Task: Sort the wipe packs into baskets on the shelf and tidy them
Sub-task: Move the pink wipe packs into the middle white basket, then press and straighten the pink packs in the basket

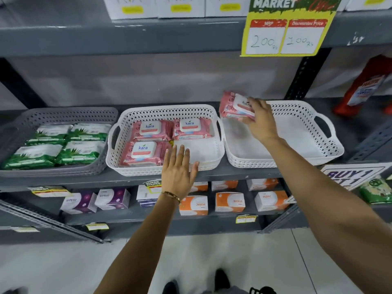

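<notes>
Three baskets stand in a row on the grey shelf. The grey basket (63,115) on the left holds several green wipe packs (63,145). The middle white basket (165,112) holds three pink wipe packs (148,141), with its front right corner bare. The right white basket (301,132) has nothing in it. My right hand (259,119) grips a pink wipe pack (233,107) in the air, between the two white baskets. My left hand (179,168) rests flat, fingers spread, on the front rim of the middle basket.
A yellow price card (286,37) hangs from the shelf above. A red bottle (364,85) stands at the far right of the shelf. Purple and orange boxes (229,201) fill the lower shelf. A black upright post (305,73) rises behind the right basket.
</notes>
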### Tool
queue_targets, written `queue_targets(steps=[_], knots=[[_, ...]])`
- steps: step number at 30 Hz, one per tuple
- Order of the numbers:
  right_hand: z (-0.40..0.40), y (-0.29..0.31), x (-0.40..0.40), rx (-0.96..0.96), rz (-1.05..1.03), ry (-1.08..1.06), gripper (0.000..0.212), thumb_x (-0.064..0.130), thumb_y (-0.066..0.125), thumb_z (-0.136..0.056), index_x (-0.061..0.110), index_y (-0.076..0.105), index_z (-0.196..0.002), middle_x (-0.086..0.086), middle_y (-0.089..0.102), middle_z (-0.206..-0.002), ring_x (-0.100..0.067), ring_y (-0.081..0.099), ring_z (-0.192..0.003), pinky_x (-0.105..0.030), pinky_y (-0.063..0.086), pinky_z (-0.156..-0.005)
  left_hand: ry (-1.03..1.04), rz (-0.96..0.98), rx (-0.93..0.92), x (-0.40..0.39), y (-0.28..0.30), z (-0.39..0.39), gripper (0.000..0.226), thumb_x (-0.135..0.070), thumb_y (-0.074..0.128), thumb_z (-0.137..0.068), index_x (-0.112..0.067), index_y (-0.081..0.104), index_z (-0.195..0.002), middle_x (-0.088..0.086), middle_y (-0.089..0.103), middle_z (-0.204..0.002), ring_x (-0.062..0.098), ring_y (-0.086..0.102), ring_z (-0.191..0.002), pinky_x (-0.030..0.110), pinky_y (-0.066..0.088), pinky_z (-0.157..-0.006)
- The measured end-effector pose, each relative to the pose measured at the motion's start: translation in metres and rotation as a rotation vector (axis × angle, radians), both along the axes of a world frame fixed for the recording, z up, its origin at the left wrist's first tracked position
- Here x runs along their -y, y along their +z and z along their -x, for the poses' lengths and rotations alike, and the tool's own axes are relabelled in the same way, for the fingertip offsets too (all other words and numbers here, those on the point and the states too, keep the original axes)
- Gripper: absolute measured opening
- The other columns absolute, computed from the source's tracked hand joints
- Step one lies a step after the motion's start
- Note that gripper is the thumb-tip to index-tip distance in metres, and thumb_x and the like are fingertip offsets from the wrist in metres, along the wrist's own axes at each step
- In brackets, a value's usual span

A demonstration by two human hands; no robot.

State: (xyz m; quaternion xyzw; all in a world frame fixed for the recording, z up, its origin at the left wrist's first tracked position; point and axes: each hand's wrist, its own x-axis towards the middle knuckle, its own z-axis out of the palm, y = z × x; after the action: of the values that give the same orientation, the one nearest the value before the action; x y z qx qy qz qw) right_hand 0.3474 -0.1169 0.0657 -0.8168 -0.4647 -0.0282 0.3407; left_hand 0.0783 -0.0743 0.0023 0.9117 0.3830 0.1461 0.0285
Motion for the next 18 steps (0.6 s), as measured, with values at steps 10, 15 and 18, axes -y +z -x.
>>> queue_targets(steps=[10, 15, 18], knots=[[0.109, -0.008, -0.037, -0.071, 0.264, 0.317, 0.069, 0.014, 0.072, -0.078, 0.012, 0.040, -0.140, -0.011, 0.037, -0.147, -0.029, 0.031, -0.135, -0.041, 0.026, -0.114, -0.113, 0.023, -0.027, -0.049, -0.006, 0.075, 0.058, -0.043, 0.022, -0.096, -0.006, 0.031, -0.139, 0.015, 0.033, -0.148, 0.030, 0.020, -0.140, 0.038, 0.001, -0.115], [0.128, -0.034, -0.039, -0.092, 0.440, 0.312, 0.072, 0.010, 0.072, -0.079, 0.016, 0.037, -0.141, -0.007, 0.034, -0.150, -0.025, 0.030, -0.137, -0.041, 0.025, -0.116, -0.147, 0.218, 0.191, -0.070, 0.006, 0.091, 0.044, -0.033, 0.032, -0.098, -0.004, 0.047, -0.127, 0.022, 0.050, -0.134, 0.034, 0.044, -0.125, 0.040, 0.032, -0.105], [0.131, -0.038, -0.045, -0.093, 0.461, 0.312, 0.073, 0.009, 0.073, -0.078, 0.019, 0.038, -0.141, -0.005, 0.036, -0.148, -0.023, 0.031, -0.137, -0.039, 0.026, -0.116, -0.137, 0.387, 0.255, -0.092, 0.022, 0.090, 0.030, -0.016, 0.039, -0.095, -0.005, 0.051, -0.120, 0.023, 0.063, -0.113, 0.038, 0.061, -0.095, 0.041, 0.049, -0.081]])
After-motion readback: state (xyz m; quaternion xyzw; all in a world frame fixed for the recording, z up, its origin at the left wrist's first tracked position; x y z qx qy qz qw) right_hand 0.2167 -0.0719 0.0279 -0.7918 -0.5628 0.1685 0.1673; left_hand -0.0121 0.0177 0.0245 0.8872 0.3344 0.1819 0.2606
